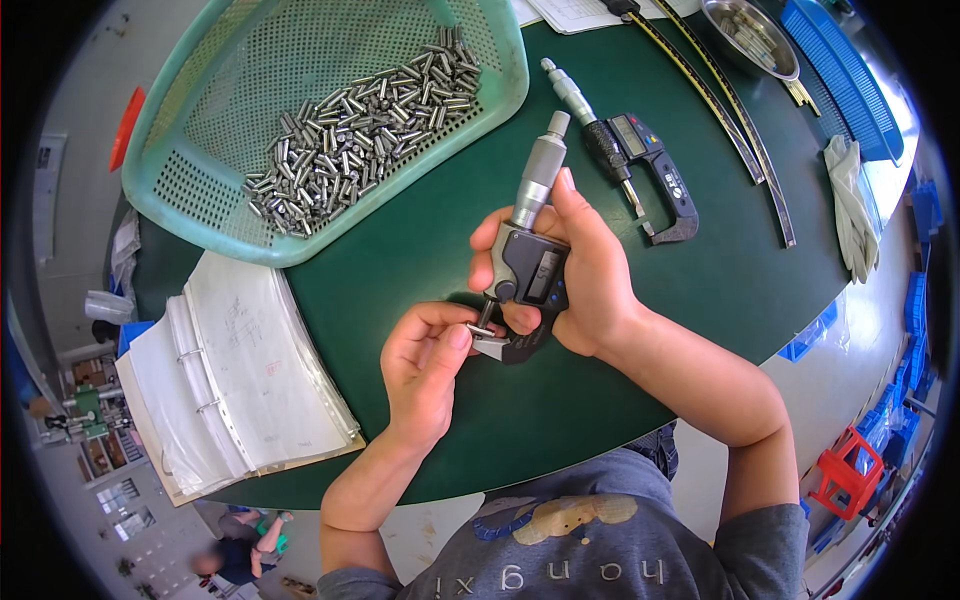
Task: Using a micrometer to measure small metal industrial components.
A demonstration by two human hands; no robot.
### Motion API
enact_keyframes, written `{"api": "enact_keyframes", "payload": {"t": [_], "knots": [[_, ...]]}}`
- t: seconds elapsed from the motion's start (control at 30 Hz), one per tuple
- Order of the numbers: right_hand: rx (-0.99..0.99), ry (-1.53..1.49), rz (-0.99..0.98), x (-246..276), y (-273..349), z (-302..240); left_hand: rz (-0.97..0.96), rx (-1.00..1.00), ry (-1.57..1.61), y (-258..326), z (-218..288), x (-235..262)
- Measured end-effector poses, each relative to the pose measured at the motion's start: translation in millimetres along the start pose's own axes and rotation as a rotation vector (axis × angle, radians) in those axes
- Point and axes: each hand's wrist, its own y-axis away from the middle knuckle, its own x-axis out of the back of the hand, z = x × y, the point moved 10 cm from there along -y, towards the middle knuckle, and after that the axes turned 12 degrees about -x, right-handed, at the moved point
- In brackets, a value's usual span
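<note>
The right hand (590, 275) is gripping a digital micrometer (528, 262) above the green bench (420, 250), its fingers wrapped around the black frame. The left hand (425, 360) is pinching a small steel pin (480, 329) between thumb and forefinger, holding it in the micrometer's gap. A second micrometer (630, 160) is lying on the bench beyond. One teal basket (200, 200) is holding too many pins (360, 130) to count. One open ring binder (240, 380) is lying at the bench's left edge, and a pale glove (852, 205) at the right.
</note>
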Motion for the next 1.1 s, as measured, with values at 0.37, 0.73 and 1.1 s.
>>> {"api": "enact_keyframes", "payload": {"t": [0.37, 0.73, 1.1], "knots": [[-0.015, -0.026, -0.030, 0.2, -1.6, 2.8, -0.052, -0.025, -0.053, 0.9, 0.6, -2.2], [0.028, 0.098, -0.010, -0.6, -1.9, -0.2, 0.022, 0.020, 0.001, 0.5, -4.2, 2.6], [-0.006, 0.007, 0.012, 0.5, -0.3, 2.0, 0.000, -0.049, -0.039, 2.0, 4.2, -1.4]]}}
